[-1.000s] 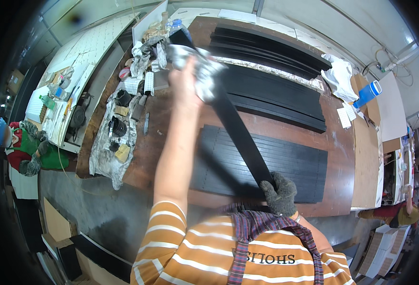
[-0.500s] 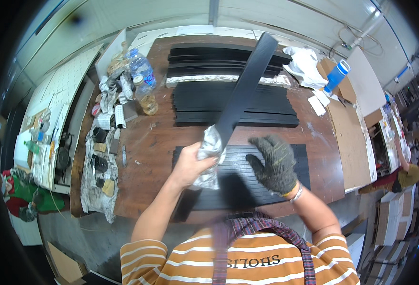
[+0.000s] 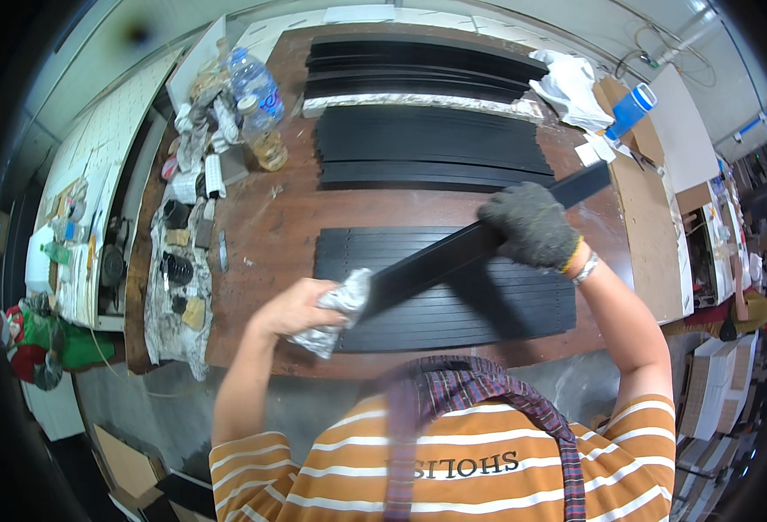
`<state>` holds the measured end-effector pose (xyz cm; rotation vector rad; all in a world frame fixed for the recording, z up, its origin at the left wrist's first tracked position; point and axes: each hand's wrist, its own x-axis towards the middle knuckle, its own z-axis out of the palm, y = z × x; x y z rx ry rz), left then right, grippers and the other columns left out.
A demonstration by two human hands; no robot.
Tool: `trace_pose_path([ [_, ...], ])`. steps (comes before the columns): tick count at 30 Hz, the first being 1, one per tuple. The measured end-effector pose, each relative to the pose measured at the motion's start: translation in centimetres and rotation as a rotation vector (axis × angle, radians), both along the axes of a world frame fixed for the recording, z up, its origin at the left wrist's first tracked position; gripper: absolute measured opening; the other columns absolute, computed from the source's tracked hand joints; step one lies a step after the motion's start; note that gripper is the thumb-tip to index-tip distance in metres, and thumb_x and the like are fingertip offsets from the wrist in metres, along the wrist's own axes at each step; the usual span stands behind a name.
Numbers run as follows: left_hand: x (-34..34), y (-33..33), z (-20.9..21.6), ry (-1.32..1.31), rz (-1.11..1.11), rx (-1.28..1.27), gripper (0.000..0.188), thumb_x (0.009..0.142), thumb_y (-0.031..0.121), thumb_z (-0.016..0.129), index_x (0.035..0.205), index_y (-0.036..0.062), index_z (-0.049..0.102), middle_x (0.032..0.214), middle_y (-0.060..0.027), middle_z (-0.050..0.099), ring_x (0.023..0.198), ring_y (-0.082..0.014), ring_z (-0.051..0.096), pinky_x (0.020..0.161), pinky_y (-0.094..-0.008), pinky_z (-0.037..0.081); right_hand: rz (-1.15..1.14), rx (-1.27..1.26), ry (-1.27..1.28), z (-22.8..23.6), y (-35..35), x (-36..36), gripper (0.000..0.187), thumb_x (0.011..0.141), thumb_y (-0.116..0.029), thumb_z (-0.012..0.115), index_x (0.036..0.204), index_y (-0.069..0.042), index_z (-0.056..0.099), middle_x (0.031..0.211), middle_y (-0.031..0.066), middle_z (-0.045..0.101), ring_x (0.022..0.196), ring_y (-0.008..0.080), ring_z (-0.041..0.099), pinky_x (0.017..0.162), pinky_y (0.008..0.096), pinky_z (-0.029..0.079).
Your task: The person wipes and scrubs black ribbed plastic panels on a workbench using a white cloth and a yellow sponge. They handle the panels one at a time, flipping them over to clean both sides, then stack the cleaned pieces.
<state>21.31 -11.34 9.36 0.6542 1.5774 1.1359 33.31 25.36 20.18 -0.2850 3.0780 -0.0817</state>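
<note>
My right hand (image 3: 531, 226), in a dark grey knit glove, grips a long black strip (image 3: 453, 252) near its middle and holds it slanted above the wooden table (image 3: 270, 217). My bare left hand (image 3: 301, 309) clutches a crumpled silvery cloth (image 3: 340, 309) wrapped round the strip's near left end. Under the strip lies a flat row of several black strips (image 3: 453, 300) side by side. Two more rows of black strips (image 3: 427, 143) lie further back, with a silvery band (image 3: 418, 104) between them.
Along the table's left side stand two plastic bottles (image 3: 257, 96), tubes, small jars and a dirty cloth with black round parts (image 3: 175, 270). At the back right lie white rags (image 3: 570, 87) and a blue cylinder (image 3: 631, 109). Boxes are stacked at the far right.
The strip has swung from pointing away from me to lying nearly across, left to right. My left hand with the cloth slid from far up the strip to its near left end.
</note>
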Motion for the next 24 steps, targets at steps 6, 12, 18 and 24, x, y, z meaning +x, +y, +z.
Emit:
trace_pose_path([
  [6,-3.9,-10.9,-2.4,0.276,0.463,-0.07,0.021,0.084,-0.001,0.067,0.104,-0.0045,0.068,0.089,-0.0047,0.072,0.074,-0.0101,0.065,0.067,-0.0274,0.053,-0.209,-0.025,0.094,-5.7,6.1,0.8,0.048,0.062,-0.022,0.083,0.108,-0.011,0.071,0.109,0.0124,0.07,0.106,0.034,0.064,0.094,0.0438,0.049],
  [12,-1.8,-13.7,-5.1,0.145,1.057,0.07,0.012,0.089,-0.004,0.066,0.1,-0.002,0.068,0.085,-0.003,0.069,0.071,-0.0087,0.062,0.065,-0.0258,0.051,-0.401,-0.174,0.063,-12.0,9.2,-1.8,0.064,0.07,-0.035,0.084,0.126,-0.007,0.067,0.124,0.0174,0.067,0.117,0.0369,0.06,0.103,0.0457,0.045],
  [18,0.1,-10.7,-7.9,0.192,1.013,0.096,0.012,0.09,-0.003,0.067,0.102,-0.0017,0.067,0.087,-0.0014,0.068,0.071,-0.0067,0.06,0.064,-0.0243,0.049,-0.39,-0.095,0.033,-16.8,9.2,-5.2,0.06,0.07,-0.034,0.082,0.122,-0.009,0.067,0.123,0.0156,0.065,0.118,0.035,0.058,0.101,0.0466,0.043],
  [24,-0.4,-7.2,-6.8,0.188,1.01,0.089,0.012,0.091,-0.003,0.065,0.103,-0.0031,0.066,0.086,-0.003,0.067,0.072,-0.0081,0.061,0.065,-0.0264,0.051,-0.392,-0.006,0.192,-20.0,8.4,-6.8,0.041,0.073,-0.027,0.078,0.111,-0.013,0.07,0.11,0.0134,0.064,0.109,0.0345,0.059,0.092,0.047,0.046],
])
